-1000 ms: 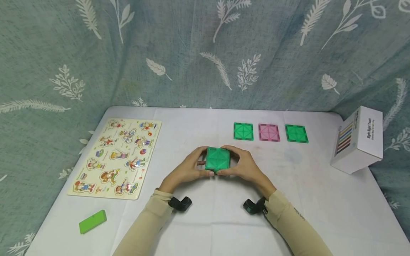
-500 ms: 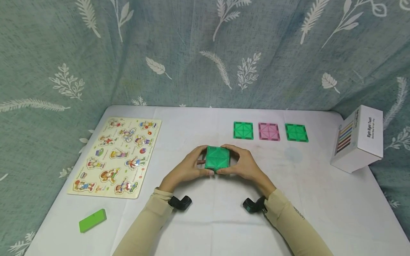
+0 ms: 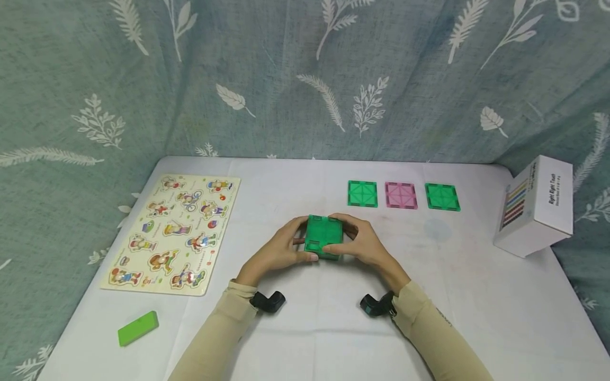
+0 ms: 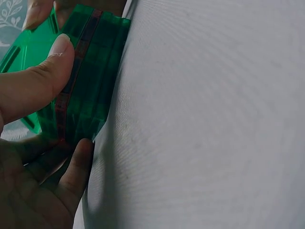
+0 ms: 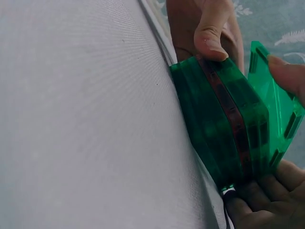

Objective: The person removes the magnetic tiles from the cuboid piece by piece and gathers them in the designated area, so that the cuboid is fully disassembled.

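Note:
A stack of green square magnetic tiles (image 4: 97, 71) stands on the white cloth at the middle of the table. One reddish layer (image 5: 231, 112) shows among the green ones. My left hand (image 3: 283, 246) grips the stack's left side, thumb at the near edge and fingers round the far side. My right hand (image 3: 364, 243) holds the top green magnetic tile (image 5: 267, 100), its thumb pressed on the upper face. That tile is tilted and partly parted from the stack in the right wrist view. Right fingertips (image 5: 257, 195) also touch the stack's side.
Behind the hands lie a green tile (image 3: 362, 193), a pink tile (image 3: 401, 196) and another green tile (image 3: 442, 197) in a row. A picture puzzle board (image 3: 173, 235) lies left, a green block (image 3: 138, 328) front left. A white box (image 3: 536, 206) stands right.
My right thumb has moved from the stack's near edge up onto the top tile, which is now shifted and raised from the stack. The left hand keeps its grip in place.

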### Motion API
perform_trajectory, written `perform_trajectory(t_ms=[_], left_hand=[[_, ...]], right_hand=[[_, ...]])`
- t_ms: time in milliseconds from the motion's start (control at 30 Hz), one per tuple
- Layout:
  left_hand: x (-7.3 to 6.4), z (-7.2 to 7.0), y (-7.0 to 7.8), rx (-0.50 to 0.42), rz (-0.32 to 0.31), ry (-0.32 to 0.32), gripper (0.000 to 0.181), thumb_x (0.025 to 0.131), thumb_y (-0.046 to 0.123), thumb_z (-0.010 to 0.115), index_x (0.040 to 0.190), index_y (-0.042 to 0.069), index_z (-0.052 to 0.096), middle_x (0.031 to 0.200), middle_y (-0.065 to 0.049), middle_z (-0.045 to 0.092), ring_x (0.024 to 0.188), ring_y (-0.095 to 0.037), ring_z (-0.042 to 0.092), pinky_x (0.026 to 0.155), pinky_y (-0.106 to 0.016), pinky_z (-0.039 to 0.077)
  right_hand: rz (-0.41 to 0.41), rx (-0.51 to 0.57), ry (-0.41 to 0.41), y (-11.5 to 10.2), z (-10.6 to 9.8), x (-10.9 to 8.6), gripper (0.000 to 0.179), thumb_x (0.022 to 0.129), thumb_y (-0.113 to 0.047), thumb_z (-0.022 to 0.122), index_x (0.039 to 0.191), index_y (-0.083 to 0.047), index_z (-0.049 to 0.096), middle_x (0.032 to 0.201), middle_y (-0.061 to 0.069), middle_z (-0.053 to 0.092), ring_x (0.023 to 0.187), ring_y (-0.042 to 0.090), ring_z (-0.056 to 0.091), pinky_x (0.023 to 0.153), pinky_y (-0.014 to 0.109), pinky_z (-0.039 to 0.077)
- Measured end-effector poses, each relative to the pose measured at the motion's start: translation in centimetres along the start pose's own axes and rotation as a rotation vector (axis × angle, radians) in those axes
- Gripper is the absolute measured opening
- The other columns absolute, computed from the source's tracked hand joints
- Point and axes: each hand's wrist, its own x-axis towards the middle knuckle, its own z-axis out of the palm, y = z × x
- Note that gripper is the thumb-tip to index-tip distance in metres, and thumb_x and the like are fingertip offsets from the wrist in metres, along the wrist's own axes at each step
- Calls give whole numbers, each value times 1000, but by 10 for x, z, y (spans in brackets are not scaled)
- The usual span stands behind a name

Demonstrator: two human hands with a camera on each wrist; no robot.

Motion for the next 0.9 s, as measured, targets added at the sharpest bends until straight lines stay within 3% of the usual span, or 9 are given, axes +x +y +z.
perform_trajectory(t_ms=[267, 667, 900], left_hand=[[0, 1, 0, -12, -6, 3, 94, 81, 24, 86, 156, 14, 30, 161, -9, 34, 141, -31, 48, 111, -40, 51], [2, 2, 2, -7, -13, 3, 95, 81, 28, 86, 157, 16, 30, 162, -9, 32, 133, -35, 58, 111, -43, 50], [-4, 3, 1, -5, -37, 29, 97, 79, 27, 87, 156, 16, 31, 162, -9, 33, 132, -34, 59, 110, -43, 51]], right_hand=[[42, 14, 3, -3, 1, 0, 71, 76, -18, 88, 140, -14, 56, 147, 12, 54, 137, 33, 53, 120, 50, 39], [55, 28, 33, -4, -1, -3, 72, 78, -15, 86, 142, -14, 54, 150, 14, 52, 136, 36, 54, 119, 53, 40], [78, 52, 44, -6, -1, -6, 72, 79, -16, 85, 143, -15, 54, 151, 13, 50, 137, 36, 52, 119, 55, 39]])
